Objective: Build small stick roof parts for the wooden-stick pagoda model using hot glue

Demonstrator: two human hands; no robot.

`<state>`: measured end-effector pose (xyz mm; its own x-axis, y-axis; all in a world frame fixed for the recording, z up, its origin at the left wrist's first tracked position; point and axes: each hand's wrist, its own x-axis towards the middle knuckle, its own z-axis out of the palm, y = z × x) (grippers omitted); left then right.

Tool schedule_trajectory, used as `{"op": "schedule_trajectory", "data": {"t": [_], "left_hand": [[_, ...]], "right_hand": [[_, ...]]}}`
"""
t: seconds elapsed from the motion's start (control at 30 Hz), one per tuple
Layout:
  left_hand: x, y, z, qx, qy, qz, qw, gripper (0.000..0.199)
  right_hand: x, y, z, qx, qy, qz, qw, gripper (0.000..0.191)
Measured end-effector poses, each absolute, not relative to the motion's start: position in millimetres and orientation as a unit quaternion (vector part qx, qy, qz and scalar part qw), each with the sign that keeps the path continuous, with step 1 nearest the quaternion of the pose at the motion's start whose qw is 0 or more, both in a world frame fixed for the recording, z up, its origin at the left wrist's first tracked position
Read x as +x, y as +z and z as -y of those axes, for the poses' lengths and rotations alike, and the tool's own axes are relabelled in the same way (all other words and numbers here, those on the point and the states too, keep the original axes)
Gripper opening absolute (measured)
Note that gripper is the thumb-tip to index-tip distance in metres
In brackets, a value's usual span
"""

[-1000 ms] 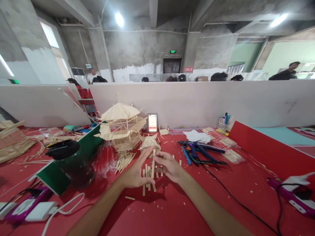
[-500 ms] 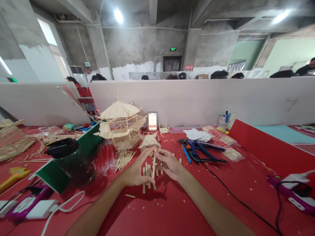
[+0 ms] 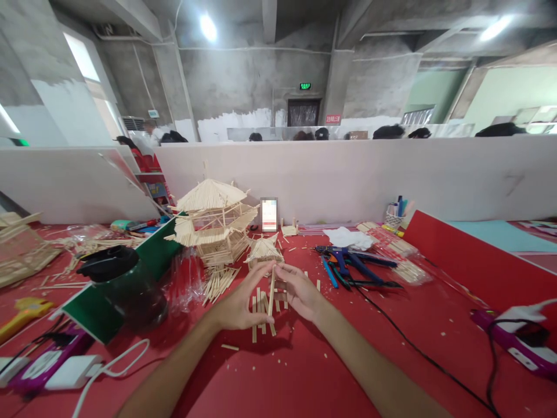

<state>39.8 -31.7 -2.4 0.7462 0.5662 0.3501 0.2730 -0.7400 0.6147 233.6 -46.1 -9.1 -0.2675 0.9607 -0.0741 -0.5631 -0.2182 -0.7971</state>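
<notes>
A thin wooden stick (image 3: pixel 272 294) stands nearly upright between my hands. My left hand (image 3: pixel 237 302) is closed on it, thumb at the lower end and forefinger at the top. My right hand (image 3: pixel 302 292) has its bent fingers on the stick's upper end. Several short wooden sticks (image 3: pixel 255 332) lie side by side on the red tabletop (image 3: pixel 278 383) under and behind my hands. Just beyond my fingertips stands a small stick-built pavilion (image 3: pixel 264 249). Behind it to the left rises a larger stick pavilion (image 3: pixel 212 200) with a tiered roof.
Pliers and a blue glue gun (image 3: pixel 343 261) lie to the right, near bagged sticks (image 3: pixel 409 267). A dark jar (image 3: pixel 134 296) stands left by a green board (image 3: pixel 93 310). Power strips (image 3: pixel 517 348) sit at both sides, and a black cable (image 3: pixel 409 345) crosses the right. A phone (image 3: pixel 268 215) stands behind.
Both hands stay almost still around the stick, whose upper end leans very slightly. The view has shifted by a tiny amount.
</notes>
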Motion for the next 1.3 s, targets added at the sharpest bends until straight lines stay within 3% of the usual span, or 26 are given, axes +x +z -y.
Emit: {"op": "schedule_trajectory", "data": {"t": [0.43, 0.73, 1.03, 1.3], "left_hand": [[44, -8, 34, 0.88, 0.294, -0.253, 0.274, 0.104], [45, -4, 34, 0.856, 0.34, -0.284, 0.268, 0.101], [46, -5, 32, 0.842, 0.362, -0.288, 0.277, 0.104], [42, -4, 30, 0.858, 0.328, -0.282, 0.277, 0.103]], "right_hand": [[235, -15, 44, -0.279, 0.73, 0.358, 0.511, 0.04], [237, -12, 51, -0.247, 0.756, 0.428, 0.429, 0.057], [240, -5, 53, -0.224, 0.746, 0.483, 0.4, 0.064], [237, -15, 49, -0.223, 0.755, 0.467, 0.403, 0.057]]}}
